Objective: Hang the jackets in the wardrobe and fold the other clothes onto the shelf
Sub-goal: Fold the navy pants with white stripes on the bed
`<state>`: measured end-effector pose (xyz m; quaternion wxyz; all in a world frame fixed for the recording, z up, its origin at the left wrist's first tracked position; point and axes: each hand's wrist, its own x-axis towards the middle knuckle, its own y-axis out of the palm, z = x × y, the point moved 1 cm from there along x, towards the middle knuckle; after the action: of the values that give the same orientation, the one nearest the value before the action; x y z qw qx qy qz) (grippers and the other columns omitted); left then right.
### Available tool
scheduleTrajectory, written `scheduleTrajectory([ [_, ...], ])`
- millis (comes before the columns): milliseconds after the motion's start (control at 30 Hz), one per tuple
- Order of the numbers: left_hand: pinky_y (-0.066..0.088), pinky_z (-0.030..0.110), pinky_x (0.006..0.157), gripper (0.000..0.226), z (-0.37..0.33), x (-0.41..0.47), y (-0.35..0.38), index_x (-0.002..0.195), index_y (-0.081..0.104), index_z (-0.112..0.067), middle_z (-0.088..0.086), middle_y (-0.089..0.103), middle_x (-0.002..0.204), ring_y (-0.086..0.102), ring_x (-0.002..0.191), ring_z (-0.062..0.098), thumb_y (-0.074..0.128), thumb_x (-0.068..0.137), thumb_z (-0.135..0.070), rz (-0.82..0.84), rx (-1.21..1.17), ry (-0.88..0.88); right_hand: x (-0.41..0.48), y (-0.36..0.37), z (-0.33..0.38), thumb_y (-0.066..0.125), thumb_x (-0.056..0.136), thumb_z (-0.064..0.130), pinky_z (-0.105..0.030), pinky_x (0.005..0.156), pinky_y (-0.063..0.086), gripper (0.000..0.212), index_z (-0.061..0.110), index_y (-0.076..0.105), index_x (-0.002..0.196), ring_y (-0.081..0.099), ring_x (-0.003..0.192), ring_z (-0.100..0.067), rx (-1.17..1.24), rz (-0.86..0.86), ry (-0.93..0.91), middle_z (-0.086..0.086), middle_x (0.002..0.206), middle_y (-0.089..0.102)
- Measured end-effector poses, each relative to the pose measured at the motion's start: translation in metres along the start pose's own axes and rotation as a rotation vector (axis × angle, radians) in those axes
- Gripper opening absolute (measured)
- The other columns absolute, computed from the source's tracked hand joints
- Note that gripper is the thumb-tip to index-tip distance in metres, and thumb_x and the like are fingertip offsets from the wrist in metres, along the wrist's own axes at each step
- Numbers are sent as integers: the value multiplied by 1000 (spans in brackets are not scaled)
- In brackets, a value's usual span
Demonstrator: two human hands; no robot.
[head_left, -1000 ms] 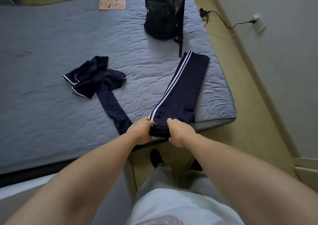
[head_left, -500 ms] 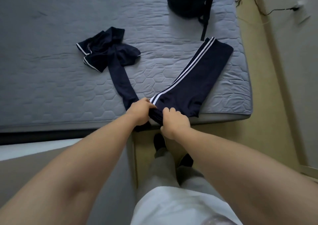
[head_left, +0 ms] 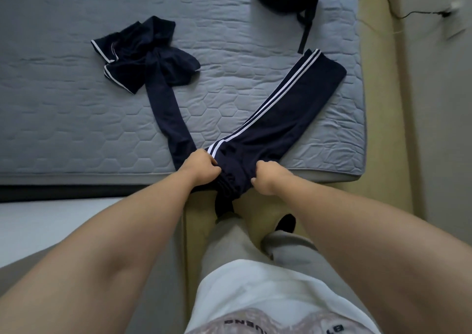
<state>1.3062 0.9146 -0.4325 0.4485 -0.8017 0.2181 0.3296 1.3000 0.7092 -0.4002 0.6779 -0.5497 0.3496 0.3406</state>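
Since a moment ago your hands have spread apart along the waistband. Your left hand [head_left: 201, 166] and right hand [head_left: 271, 179] each pinch the one navy track pants [head_left: 278, 121], whose two legs fan beyond your fingers across the mattress [head_left: 63, 109].

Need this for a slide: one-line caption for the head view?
Both hands, left hand and right hand, grip navy striped track pants at the mattress edge.

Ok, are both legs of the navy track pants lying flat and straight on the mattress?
No: one leg of the navy track pants lies straight, the other ends bunched up on the mattress.
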Motion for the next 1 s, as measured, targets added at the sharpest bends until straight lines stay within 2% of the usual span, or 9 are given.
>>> scheduleTrajectory([
  [67,47,35,61,31,-16,8,0,60,63,-7,8,61,68,56,68,26,57,77,-32,9,-4,-52,7,-26,-22,51,98,26,-33,83,43,31,9,57,123,58,118,-33,-23,-24,28,-12,131,59],
  [100,44,32,60,36,-25,14,0,63,65,-6,7,63,68,58,69,27,58,81,-36,8,18,-75,12,-39,-33,51,97,24,-31,80,42,27,9,60,118,59,116,-33,-34,-36,40,-13,129,61],
  [233,41,32,74,43,-67,42,-2,88,65,-10,6,63,98,62,97,34,55,94,-52,-16,163,-161,49,-99,-83,49,93,16,-32,78,46,21,8,62,106,63,111,-35,-80,-95,70,-16,123,65],
  [333,42,33,70,26,-107,66,1,86,56,-16,4,55,91,59,88,31,59,90,-42,-61,248,-206,88,-147,-129,46,91,12,-35,83,51,25,3,65,105,65,109,-37,-145,-126,65,-18,120,67],
  [433,44,33,69,13,-157,94,12,88,56,-16,5,60,92,61,88,31,63,83,-26,-92,297,-293,132,-189,-179,46,91,12,-35,77,49,15,8,53,79,61,93,-35,-209,-142,23,-16,113,66],
  [500,46,33,70,10,-190,112,24,91,59,-17,9,67,103,65,96,32,62,82,-18,-73,329,-346,157,-212,-209,47,89,12,-35,75,48,17,13,46,72,58,89,-33,-251,-140,-20,-12,106,62],
  [633,51,35,80,30,-246,137,45,111,66,-12,10,67,116,64,110,32,58,82,-12,-24,386,-483,182,-252,-263,49,88,12,-35,73,47,4,12,51,84,59,91,-32,-336,-82,-113,-7,99,52],
  [867,48,32,73,26,-304,162,36,104,68,-15,6,68,111,66,106,30,58,80,-12,-50,393,-508,200,-335,-314,47,87,6,-35,72,49,17,15,44,74,56,86,-30,-493,-49,-180,-6,88,47],
  [1000,50,33,77,31,-320,197,27,109,67,-17,6,68,112,67,107,29,59,79,-14,-25,359,-531,240,-378,-326,48,85,4,-29,59,41,18,15,42,73,49,70,-25,-606,-59,-241,-5,81,46],
])
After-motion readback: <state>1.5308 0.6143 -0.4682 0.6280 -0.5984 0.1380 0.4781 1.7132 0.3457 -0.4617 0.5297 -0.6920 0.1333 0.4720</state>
